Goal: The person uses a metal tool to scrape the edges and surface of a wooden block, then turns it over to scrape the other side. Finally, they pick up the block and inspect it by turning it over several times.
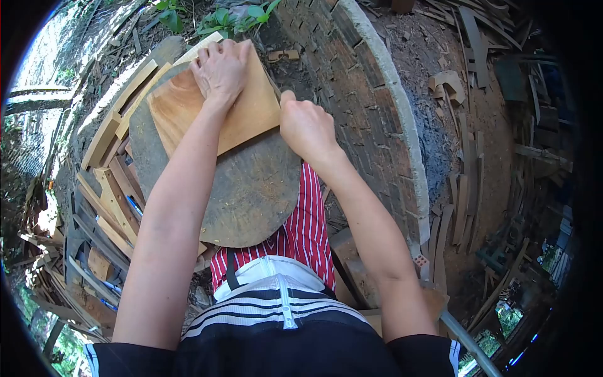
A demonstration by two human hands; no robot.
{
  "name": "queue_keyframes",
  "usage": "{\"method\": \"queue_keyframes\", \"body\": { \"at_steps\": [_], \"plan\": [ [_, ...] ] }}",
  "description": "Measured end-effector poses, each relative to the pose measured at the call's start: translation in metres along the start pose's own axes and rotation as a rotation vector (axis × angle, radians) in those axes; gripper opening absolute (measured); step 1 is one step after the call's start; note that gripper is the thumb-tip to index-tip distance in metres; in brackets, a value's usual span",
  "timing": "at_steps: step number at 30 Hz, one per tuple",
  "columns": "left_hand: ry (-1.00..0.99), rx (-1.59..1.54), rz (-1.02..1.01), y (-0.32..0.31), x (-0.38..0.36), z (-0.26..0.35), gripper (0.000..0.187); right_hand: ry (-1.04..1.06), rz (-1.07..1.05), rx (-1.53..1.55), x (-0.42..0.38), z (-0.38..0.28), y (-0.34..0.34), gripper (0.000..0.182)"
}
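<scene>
A flat wooden board (182,107) with brown grain lies on a round, grey-brown stump top (251,182). From above, my left hand (221,70) holds the board down near its far edge, with the fingers bent against the wood. At the board's right side my right hand (308,130) is closed in a fist, its thumb up along the edge. Whatever sits inside that fist is hidden, and I cannot tell what it is. Sawdust specks dot the near part of the stump, just beyond my lap in red striped cloth (308,207).
A curved low brick wall (377,119) rises close on the right. Wood offcuts (113,195) are piled left of the stump, with more planks (465,182) beyond the wall. Green leaves (232,19) grow at the far side. A metal pipe (468,342) slants at lower right.
</scene>
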State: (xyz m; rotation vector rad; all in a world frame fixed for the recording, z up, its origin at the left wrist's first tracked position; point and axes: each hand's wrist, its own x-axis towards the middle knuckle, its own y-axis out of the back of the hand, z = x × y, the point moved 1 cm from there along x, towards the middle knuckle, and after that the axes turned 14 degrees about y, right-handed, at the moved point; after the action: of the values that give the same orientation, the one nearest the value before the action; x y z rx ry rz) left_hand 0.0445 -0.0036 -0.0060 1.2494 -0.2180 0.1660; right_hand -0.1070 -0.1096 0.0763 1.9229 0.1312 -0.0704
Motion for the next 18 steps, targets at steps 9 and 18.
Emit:
{"method": "queue_keyframes", "body": {
  "at_steps": [9, 18],
  "plan": [
    [0.028, 0.044, -0.07, 0.006, 0.014, 0.006, 0.051, 0.001, 0.089, 0.087, 0.029, 0.01, -0.013, 0.012],
    [0.023, 0.032, -0.059, 0.004, 0.009, 0.004, 0.051, -0.014, 0.01, -0.034, 0.019, 0.0, -0.001, 0.013]
  ]
}}
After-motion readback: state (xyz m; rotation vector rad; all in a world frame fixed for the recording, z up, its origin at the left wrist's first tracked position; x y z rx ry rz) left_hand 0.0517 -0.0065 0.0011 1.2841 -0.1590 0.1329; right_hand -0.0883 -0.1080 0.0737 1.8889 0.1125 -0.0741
